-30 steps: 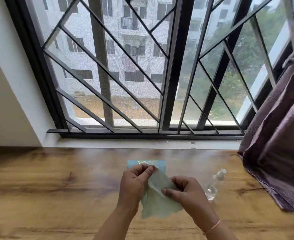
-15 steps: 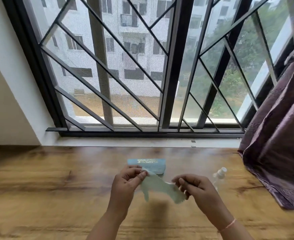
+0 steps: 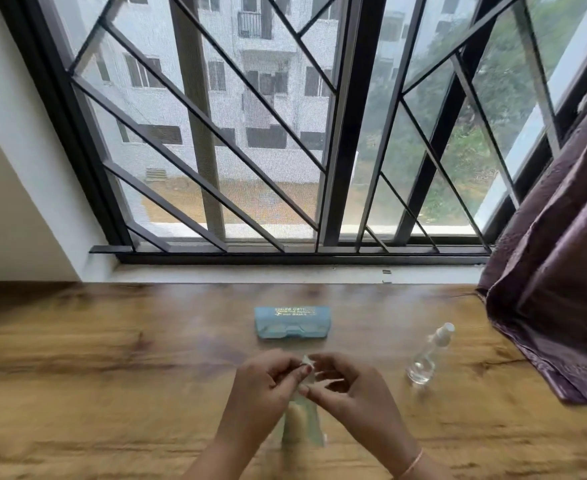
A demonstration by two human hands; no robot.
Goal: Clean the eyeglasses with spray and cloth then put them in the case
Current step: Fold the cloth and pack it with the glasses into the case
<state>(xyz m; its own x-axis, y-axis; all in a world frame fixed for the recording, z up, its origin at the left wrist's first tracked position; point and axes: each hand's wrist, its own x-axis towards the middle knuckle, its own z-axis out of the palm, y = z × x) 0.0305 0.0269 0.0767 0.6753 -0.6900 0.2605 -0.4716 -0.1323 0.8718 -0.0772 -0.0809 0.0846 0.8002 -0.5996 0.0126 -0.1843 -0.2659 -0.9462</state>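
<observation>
A pale green cleaning cloth [image 3: 302, 420] hangs folded between my two hands above the wooden table [image 3: 94, 358]. My left hand [image 3: 261, 393] and my right hand [image 3: 351, 393] both pinch its top edge, fingertips nearly touching. A closed light blue eyeglasses case [image 3: 292, 322] with gold lettering lies flat on the table just beyond my hands. A small clear spray bottle [image 3: 427, 358] with a white top stands to the right of my right hand. The eyeglasses themselves are not in view.
A purple curtain [image 3: 555, 271] drapes onto the table's right end, close to the bottle. A window with a dark metal grille [image 3: 285, 133] and its sill [image 3: 250, 271] run along the table's far edge. A white wall stands at the left.
My hands have come together, bringing the cloth's corners to meet, so the cloth now hangs narrow and folded instead of spread. The whole case has come into view.
</observation>
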